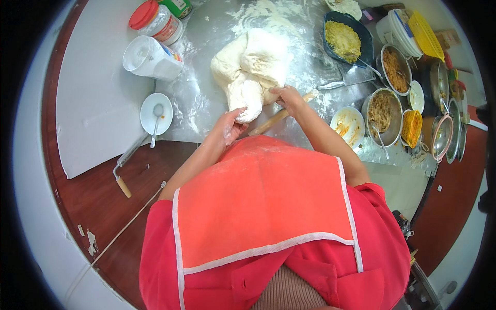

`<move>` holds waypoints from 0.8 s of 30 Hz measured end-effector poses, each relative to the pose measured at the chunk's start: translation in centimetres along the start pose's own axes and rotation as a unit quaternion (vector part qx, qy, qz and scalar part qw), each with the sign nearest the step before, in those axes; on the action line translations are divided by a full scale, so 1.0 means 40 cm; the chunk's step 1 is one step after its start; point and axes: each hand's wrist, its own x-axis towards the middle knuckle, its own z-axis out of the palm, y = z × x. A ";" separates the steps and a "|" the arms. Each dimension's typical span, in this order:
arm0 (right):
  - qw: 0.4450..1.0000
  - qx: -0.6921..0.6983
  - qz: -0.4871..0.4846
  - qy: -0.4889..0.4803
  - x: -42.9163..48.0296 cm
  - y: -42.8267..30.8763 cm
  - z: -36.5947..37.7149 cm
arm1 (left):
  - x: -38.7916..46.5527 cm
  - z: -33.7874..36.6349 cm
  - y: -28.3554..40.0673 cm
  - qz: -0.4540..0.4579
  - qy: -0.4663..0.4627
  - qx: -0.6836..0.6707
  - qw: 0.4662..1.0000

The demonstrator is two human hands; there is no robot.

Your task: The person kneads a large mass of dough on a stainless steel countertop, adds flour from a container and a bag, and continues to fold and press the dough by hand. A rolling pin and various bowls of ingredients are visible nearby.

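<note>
A large lump of pale dough (254, 64), folded and lobed, lies on the flour-dusted metal worktop (203, 46) in front of me. Its near end narrows into a thick rounded flap, which my left hand (231, 127) grips from below and the left side. At the lump's right edge, the fingers of my right hand (287, 100) pinch the dough; part of that grip is hidden. Beneath my right wrist a wooden rolling pin (269, 123) lies slantwise, close to the worktop's front edge.
Left stand a red-lidded jar (164, 23), a plastic pitcher (149, 58) and a white bowl (156, 116) with a spoon. Rightward are a broad metal blade (355, 75), a blue basin (366, 37) of yellowish filling, steel bowls (399, 130) with fillings and a smeared white bowl (350, 128).
</note>
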 end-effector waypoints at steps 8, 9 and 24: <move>0.981 0.181 -0.014 -0.068 -0.135 0.009 -0.034 | -0.133 -0.064 0.018 0.045 0.035 0.149 0.987; 0.985 0.167 -0.005 -0.050 -0.161 0.010 -0.045 | -0.154 -0.069 0.029 0.056 0.060 0.181 0.980; 0.984 0.037 -0.150 -0.085 -0.128 -0.343 0.034 | 0.067 0.162 0.356 0.447 0.044 0.471 0.759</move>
